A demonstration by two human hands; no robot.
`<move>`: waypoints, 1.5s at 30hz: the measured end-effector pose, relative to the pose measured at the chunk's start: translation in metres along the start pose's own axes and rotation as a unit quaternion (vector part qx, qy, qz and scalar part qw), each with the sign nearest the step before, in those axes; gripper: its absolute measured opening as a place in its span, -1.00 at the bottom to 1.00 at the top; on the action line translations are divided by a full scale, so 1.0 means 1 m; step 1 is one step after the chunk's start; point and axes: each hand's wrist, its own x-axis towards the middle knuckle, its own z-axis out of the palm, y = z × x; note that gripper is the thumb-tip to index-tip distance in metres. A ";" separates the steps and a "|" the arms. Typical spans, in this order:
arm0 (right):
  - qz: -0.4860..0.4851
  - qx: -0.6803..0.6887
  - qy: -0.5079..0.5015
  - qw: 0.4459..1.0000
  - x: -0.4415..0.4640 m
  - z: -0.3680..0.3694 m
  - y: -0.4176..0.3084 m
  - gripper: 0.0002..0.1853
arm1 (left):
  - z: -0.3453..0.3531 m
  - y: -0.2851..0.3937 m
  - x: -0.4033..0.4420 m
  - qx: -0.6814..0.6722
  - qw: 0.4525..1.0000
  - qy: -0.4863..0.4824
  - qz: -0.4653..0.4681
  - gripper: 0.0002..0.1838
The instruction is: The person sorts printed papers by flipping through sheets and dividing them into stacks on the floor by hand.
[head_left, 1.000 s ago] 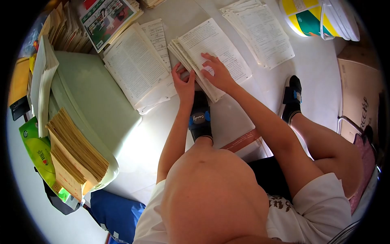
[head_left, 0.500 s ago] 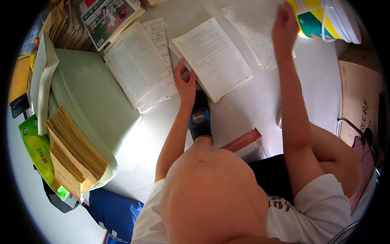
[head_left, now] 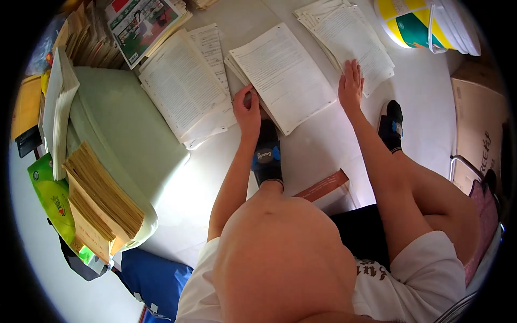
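Observation:
Printed sheets lie on the floor in three groups. My left hand is at the lower left edge of the middle stack of papers, its fingers curled and closed at the sheets' edge. My right hand has its fingers stretched out, palm down, over the lower left edge of the right stack of papers; nothing is gripped in it. Beside my left hand is the left stack of papers, with a handwritten-looking sheet partly under it.
A white, yellow and green bucket stands at the top right, above a cardboard box. My feet in black slippers rest below the papers. On the left are a pale green bin, brown booklets and a magazine.
My right hand has come down from beside the bucket to the right stack, whose top page now shows plainly. My right foot has come into sight. The left hand stays at the middle stack.

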 end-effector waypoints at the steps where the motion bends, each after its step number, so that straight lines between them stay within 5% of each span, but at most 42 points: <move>1: 0.024 0.019 -0.006 1.000 0.001 0.002 -0.004 -0.38 | 0.000 0.000 0.000 0.006 1.000 0.003 -0.004 -0.76; 4: 0.053 -0.003 -0.039 0.998 0.011 0.003 -0.032 -0.39 | 0.000 0.005 0.001 -0.003 1.000 0.011 -0.008 -0.80; 6: -0.019 -0.006 -0.006 1.000 0.013 0.002 -0.058 -0.38 | 0.002 0.009 -0.001 -0.018 1.000 0.013 -0.010 -0.79; 8: -0.102 0.069 -0.020 0.992 0.011 -0.004 -0.093 -0.42 | -0.001 0.009 -0.001 0.014 0.999 0.001 -0.031 -0.77; 10: -0.088 0.246 -0.093 0.961 0.000 -0.005 -0.127 -0.46 | -0.001 0.001 0.000 0.005 0.999 0.005 -0.031 -0.77; 14: -0.109 0.328 -0.137 0.928 -0.029 0.005 -0.170 -0.53 | -0.002 -0.008 0.001 -0.010 0.999 0.012 -0.032 -0.77; 30: -0.139 0.300 -0.163 0.930 -0.041 0.002 -0.178 -0.41 | -0.002 -0.001 0.001 -0.011 0.999 0.007 -0.040 -0.80; 42: -0.114 0.344 -0.121 0.924 -0.020 -0.013 -0.178 -0.78 | 0.001 0.013 -0.001 0.016 1.000 0.012 -0.002 -0.79; 44: -0.018 0.319 -0.234 0.918 0.005 -0.035 -0.183 -0.79 | 0.002 0.009 -0.001 0.001 1.000 0.008 -0.010 -0.75; 45: -0.049 0.331 -0.201 0.921 0.016 -0.039 -0.179 -0.79 | 0.002 0.009 -0.001 0.001 1.000 0.008 -0.010 -0.75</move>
